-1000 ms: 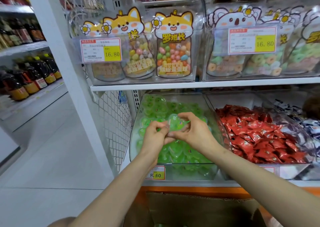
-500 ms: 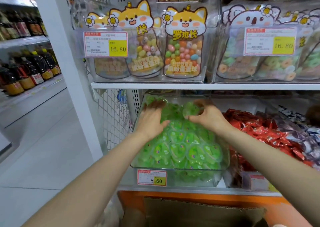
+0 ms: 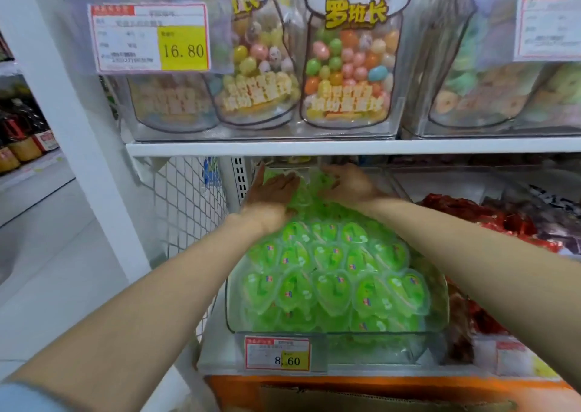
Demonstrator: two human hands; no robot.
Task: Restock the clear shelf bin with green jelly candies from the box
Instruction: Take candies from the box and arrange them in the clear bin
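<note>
- Across the top of the view, a white metal shelf board (image 3: 345,147) carries clear plastic bins with cartoon-printed bags of round multicoloured candies (image 3: 345,65).
- Under this board stands the clear plastic shelf bin (image 3: 231,301), with its open top facing the person.
- Beside it on the right lies a heap of red foil-wrapped candies (image 3: 490,216) in the next compartment.
- On the left of the bin, a white wire mesh panel (image 3: 185,197) closes the side of the shelf, and further left dark bottles with red and yellow labels (image 3: 22,141) stand on another shelf, well apart.
- At the bottom edge, a brown cardboard box (image 3: 377,396) shows only its upper flap, in front of an orange base; I cannot tell what is inside it.
- The green jelly candies in clear, leaf-shaped cups (image 3: 330,273) fill the bin up to the rim; near the front they lie in overlapping rows, and at the back they are blurred.
- The left hand (image 3: 270,191) lies palm down on the candies at the back left of the bin, with straight fingers pointing toward the rear wall, so it is open.
- The right hand (image 3: 349,182) rests on the candies at the back, just beside the left one but apart from it; its fingers reach forward rather straight, so it looks open too, though this part is blurred.
- A white and red price label with yellow field reading 16.80 (image 3: 151,37) hangs on the upper bin.
- A smaller label of the same kind reading 8.60 (image 3: 278,355) sits on the front of the jelly bin.
</note>
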